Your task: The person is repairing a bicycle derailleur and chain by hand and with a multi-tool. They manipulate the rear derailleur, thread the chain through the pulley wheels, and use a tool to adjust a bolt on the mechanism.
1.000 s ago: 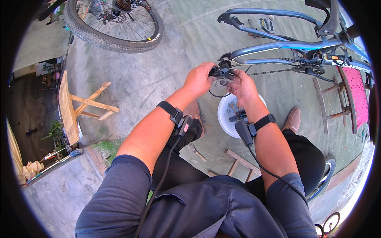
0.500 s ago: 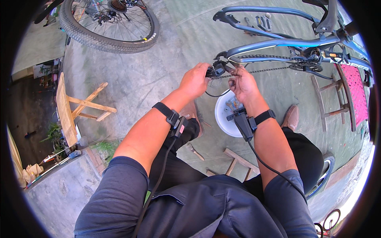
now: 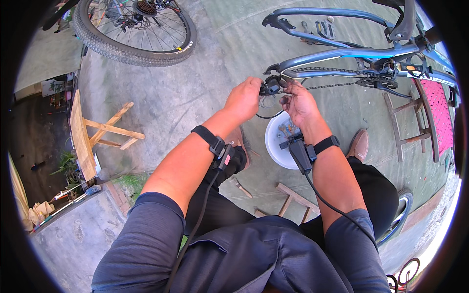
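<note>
A blue-grey bicycle frame reaches in from the right with no wheel in its rear end. At that end, a black rear derailleur sits just below the dropout. My left hand grips the derailleur from the left, fingers wrapped around its outer side. My right hand, its fingertips darkened with grease, is curled against the derailleur's right side, beside the chain. The chain runs from there to the crankset. A thin black cable loops beneath my hands. My fingers hide part of the derailleur.
Below my right hand stands a white basin with small parts inside. A detached wheel lies at upper left. Wooden stools stand left and between my feet; a pink-topped seat is right. Pedals lie beyond the frame.
My left hand has shifted slightly right and up around the derailleur. The right hand stays nearly in place, with a small finger movement.
</note>
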`<state>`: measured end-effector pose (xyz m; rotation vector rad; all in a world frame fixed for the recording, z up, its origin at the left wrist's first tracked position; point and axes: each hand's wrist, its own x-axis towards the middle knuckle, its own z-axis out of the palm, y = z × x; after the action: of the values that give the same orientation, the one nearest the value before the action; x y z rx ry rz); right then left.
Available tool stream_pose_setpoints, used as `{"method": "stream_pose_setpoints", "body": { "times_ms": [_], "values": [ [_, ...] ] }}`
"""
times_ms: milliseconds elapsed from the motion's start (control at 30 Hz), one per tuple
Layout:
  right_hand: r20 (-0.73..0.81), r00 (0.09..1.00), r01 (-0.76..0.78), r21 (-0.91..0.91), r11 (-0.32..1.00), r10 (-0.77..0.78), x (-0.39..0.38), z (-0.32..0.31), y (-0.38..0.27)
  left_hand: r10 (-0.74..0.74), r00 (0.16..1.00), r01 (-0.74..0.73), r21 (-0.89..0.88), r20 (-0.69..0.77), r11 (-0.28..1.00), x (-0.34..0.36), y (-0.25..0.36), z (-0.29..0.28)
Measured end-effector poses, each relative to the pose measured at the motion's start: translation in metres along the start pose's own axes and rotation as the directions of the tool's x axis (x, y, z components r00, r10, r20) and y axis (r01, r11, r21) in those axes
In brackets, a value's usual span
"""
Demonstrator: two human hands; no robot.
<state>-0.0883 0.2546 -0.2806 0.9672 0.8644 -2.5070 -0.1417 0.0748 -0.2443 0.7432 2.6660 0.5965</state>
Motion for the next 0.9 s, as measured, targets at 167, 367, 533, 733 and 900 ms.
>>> {"method": "stream_pose_setpoints", "body": {
  "times_ms": [167,367,533,733,900],
  "values": [
    [0.013,1.0,0.002,-0.023,1.0,-0.001,-0.0011,0.0009,-0.0007,-0.001,1.0,0.001,0.04,0.0,0.999,0.0008,0.0015,0.0012],
    [0.006,1.0,-0.004,-0.042,0.999,0.004,-0.0009,0.0012,-0.0005,-0.011,1.0,0.01,0.051,0.016,0.999,0.0014,0.0042,0.0007],
    [0.007,1.0,0.002,-0.037,0.999,-0.002,-0.0016,0.0019,-0.0001,-0.002,1.0,0.001,0.059,0.012,0.998,0.0017,0.0049,0.0006],
    [-0.001,1.0,-0.004,-0.019,1.0,0.004,-0.0032,0.0036,-0.0014,0.006,1.0,-0.006,0.064,0.003,0.998,0.0014,0.0049,0.0016],
    [0.0,1.0,0.02,-0.011,1.0,-0.02,-0.0056,0.0062,-0.0019,0.01,1.0,-0.01,0.057,-0.004,0.998,0.0015,0.003,0.0029]
  ]
}}
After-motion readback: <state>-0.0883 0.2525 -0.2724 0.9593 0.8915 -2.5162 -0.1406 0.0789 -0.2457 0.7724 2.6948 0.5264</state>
